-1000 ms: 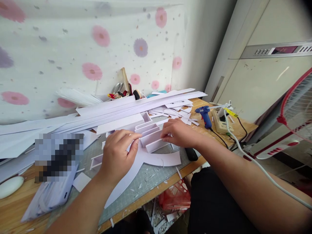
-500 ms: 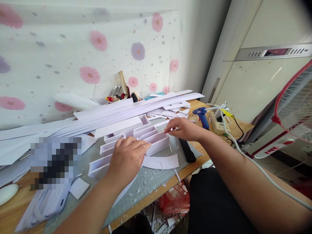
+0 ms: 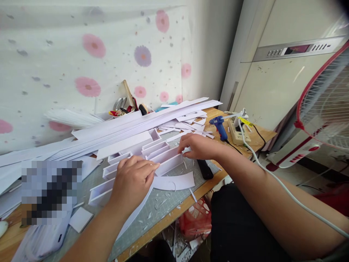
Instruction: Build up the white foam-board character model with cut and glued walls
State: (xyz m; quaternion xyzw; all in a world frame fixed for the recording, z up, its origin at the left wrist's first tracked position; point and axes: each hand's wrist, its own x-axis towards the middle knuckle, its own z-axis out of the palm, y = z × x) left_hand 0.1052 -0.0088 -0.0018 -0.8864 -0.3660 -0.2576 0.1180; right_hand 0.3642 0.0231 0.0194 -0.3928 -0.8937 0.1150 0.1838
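Two bare hands work over a wooden table [image 3: 8, 238] that bears a grey gridded cutting mat [image 3: 163, 209]. On the mat, toward the middle of the table's front edge, sits a group of narrow white open-topped trays [image 3: 171, 165], lying in slanting rows.

The left hand [image 3: 135, 176] reaches over the trays, palm down, its fingers held together and pointing right, the thumb just below them. Its fingertips are at the left end of the nearest long tray; whether they grip it cannot be told. The right hand [image 3: 195, 146] is at that tray's right end, fingers curled down and thumb near the fingertips. A pale sliver shows between them, but whether they pinch it is unclear.

A curved white piece [image 3: 184, 181] lies in front of the trays, toward the table's front edge. Just right of it rests a black handle-like object [image 3: 205, 170]. Near the table's right corner are a blue glue gun [image 3: 219, 127] and a cream power strip [image 3: 237, 133]. Long white strips [image 3: 163, 115] are heaped along the back edge, before a flowered sheet [image 3: 117, 43]. A small white square [image 3: 81, 219] lies toward the front left. Below the front edge is a red bag [image 3: 195, 220]; right of the table stands a red-rimmed fan [image 3: 324, 109].
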